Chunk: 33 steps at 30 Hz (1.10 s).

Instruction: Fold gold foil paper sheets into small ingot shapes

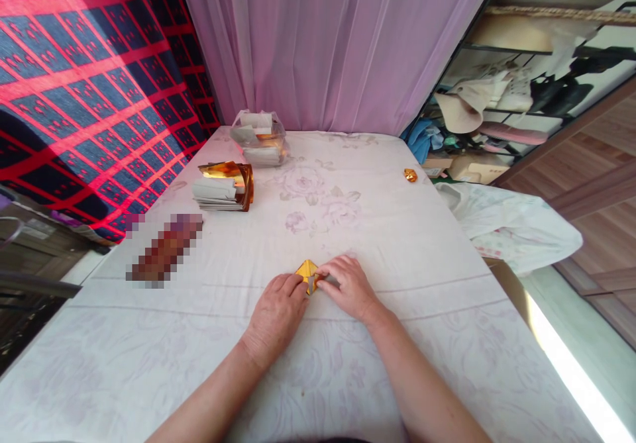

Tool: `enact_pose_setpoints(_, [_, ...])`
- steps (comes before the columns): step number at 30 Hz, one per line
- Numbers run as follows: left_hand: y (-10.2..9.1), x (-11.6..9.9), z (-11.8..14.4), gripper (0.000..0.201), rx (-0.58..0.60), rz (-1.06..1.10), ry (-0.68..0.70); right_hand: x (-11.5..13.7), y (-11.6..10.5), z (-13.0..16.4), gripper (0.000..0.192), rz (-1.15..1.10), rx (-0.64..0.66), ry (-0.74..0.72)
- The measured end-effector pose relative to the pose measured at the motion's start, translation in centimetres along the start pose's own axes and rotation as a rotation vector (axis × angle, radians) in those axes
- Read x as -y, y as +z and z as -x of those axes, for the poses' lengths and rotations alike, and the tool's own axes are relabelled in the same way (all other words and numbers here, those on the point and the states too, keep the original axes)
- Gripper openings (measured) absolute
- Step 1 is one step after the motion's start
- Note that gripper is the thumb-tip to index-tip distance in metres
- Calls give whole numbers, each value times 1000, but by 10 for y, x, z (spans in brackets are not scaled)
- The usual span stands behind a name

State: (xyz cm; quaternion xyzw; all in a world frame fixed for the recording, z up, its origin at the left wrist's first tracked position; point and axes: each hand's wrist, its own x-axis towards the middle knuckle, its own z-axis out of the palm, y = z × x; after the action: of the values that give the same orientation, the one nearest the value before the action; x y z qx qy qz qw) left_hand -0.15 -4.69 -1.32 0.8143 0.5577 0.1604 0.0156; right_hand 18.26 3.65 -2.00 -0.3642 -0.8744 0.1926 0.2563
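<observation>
A small piece of gold foil paper (307, 269), folded to a point at its far end with some grey showing, lies on the table in front of me. On its left edge rest the closed fingers of my left hand (279, 307), pressing it to the cloth. My right hand (348, 286) pinches the paper's right edge between thumb and forefinger. The fingertips cover parts of both sides. Farther off to the left sits a stack of gold and grey paper sheets (221, 195). A small folded gold piece (410, 175) lies near the table's right edge.
A clear plastic bag (258, 142) of similar sheets stands at the table's far left. A pixelated patch (166, 251) hides something at the left. Beyond the right edge are a white plastic bag (517, 228) and shelves with a hat (462, 105). A purple curtain (328, 46) hangs behind.
</observation>
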Motion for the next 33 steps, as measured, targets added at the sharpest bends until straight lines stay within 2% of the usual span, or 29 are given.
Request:
enact_pose_setpoints(9, [-1, 9, 2, 26, 43, 18, 72, -5, 4, 0, 6, -4, -17, -61])
enact_pose_setpoints(15, [0, 9, 2, 26, 8, 19, 90, -5, 6, -1, 7, 18, -40, -30])
enact_pose_setpoints(22, [3, 12, 4, 39, -4, -17, 138, -3, 7, -3, 9, 21, -33, 13])
enact_pose_setpoints(33, [4, 9, 5, 36, 18, -21, 106, -5, 5, 0, 8, -4, -66, 55])
